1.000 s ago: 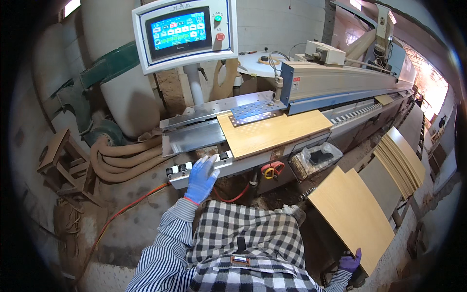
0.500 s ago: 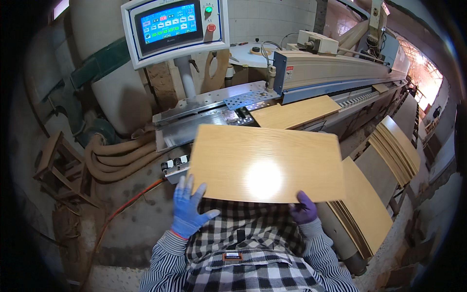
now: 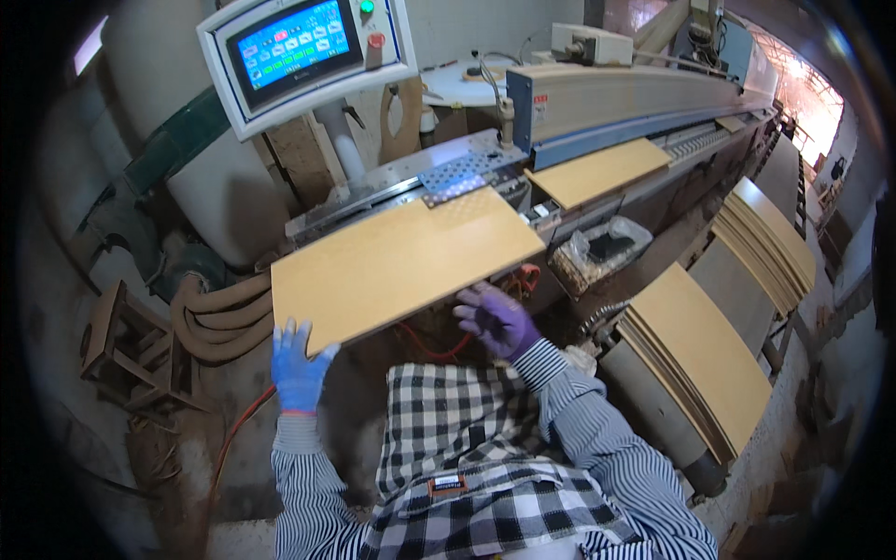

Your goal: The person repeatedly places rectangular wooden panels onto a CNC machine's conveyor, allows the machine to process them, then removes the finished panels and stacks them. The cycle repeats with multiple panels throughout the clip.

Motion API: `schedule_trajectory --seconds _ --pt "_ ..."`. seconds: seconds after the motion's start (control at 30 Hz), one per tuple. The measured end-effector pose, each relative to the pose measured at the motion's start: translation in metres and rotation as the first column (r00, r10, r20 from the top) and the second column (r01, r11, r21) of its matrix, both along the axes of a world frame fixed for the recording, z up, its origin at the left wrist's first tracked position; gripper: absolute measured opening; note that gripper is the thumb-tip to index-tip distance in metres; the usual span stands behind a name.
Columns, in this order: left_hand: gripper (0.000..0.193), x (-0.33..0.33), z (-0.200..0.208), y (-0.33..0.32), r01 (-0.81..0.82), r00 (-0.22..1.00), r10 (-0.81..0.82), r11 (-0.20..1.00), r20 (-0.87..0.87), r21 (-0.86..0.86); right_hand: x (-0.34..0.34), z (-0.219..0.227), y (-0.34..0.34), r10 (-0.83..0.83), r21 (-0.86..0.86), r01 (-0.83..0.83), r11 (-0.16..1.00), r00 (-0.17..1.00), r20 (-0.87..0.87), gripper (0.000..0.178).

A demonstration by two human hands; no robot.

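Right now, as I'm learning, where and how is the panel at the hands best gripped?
Probably the near long edge of the panel, pinched from the near side: it's thin and exposed there, with a perforated plate by its far edge.

My left hand (image 3: 301, 373), at eight o'clock, is gloved blue with a reddish wrist edge; my right hand (image 3: 499, 325), at four, purple. Thin dark-and-white stripes run along my sleeves (image 3: 597, 425). Black-and-white check covers my apron (image 3: 434, 411) at six. The board (image 3: 397, 266) mid-dial is pale yellow-brown, the hoses (image 3: 224, 313) at nine tan, the duct (image 3: 182, 138) at ten dark green.
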State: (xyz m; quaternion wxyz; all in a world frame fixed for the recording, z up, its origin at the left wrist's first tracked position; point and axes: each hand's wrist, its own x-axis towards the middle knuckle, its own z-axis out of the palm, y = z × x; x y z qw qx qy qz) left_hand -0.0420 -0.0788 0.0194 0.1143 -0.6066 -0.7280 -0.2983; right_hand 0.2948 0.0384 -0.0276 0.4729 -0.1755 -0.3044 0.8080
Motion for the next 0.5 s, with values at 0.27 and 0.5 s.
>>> schedule_trajectory --seconds 0.27,0.5 --pt "0.063 0.001 -0.010 0.046 -0.102 0.994 0.098 0.991 -0.046 -0.082 0.192 -0.116 -0.069 -0.301 0.263 -0.149 0.953 -0.384 0.873 0.025" --pt "0.061 -0.007 -0.016 0.059 -0.070 0.996 0.065 0.996 -0.068 -0.063 0.169 -0.144 -0.045 -0.301 0.206 -0.306 0.929 -0.303 0.904 0.043"
